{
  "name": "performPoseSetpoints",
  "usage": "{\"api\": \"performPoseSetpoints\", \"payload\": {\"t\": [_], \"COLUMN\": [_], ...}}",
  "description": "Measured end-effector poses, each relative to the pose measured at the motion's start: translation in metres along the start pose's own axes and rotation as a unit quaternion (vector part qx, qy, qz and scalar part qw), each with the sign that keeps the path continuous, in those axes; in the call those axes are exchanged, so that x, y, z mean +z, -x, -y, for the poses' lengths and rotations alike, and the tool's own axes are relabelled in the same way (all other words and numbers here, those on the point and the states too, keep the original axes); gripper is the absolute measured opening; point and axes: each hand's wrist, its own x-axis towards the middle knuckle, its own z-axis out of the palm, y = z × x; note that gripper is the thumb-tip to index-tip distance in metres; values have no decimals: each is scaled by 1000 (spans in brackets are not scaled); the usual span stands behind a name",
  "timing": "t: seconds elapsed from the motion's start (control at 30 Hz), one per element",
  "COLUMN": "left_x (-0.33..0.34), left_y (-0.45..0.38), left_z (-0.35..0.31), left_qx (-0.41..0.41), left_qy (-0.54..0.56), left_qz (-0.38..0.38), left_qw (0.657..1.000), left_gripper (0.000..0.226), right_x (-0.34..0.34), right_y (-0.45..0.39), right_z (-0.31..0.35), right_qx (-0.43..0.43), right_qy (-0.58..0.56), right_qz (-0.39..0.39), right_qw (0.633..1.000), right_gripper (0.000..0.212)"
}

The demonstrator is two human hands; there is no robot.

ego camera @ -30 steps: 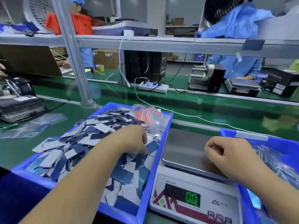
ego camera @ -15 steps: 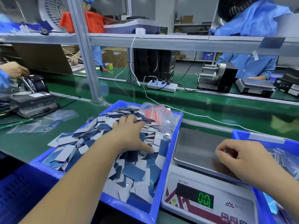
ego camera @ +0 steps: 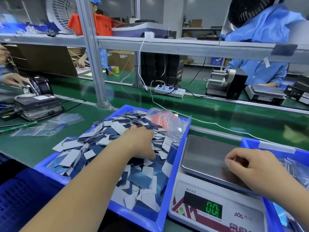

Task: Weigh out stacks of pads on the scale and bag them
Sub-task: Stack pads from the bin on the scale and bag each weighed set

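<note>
Pads [ego camera: 107, 158], blue and white rectangles, lie heaped in a blue tray [ego camera: 173, 164] at the lower middle of the frame, on the green bench [ego camera: 25, 148]. The left hand [ego camera: 140, 141] reaches into the heap from the lower left, palm down, fingers dug in among the pads; whether it grips any I cannot tell. A clear bag of orange-topped packets [ego camera: 167, 121] sits at the tray's far right corner. Just right of the tray stands the scale [ego camera: 205, 154], its steel pan bare and its green display [ego camera: 212, 209] lit near the bottom edge. The right hand [ego camera: 250, 166] hovers over the pan's right side with fingers curled inward, thumb near the fingertips, holding nothing that shows. A second blue tray [ego camera: 267, 146] with clear bags fills the lower right corner.
</note>
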Motion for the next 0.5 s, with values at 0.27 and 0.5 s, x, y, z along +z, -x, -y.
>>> {"api": "performPoseSetpoints", "payload": {"t": [0.27,0.5], "left_x": [0,16], "left_y": [3,0], "left_z": [-9,-16], "left_qx": [-17,-56], "left_qy": [45,54], "left_qz": [-101,-146], "left_qw": [994,986], "left_gripper": [32,42], "right_x": [-3,-4], "right_y": [1,0], "right_z": [0,0], "right_qx": [7,19], "right_qy": [-7,-8], "right_qz": [1,11], "right_qw": [1000,1000], "right_gripper": [26,23]}}
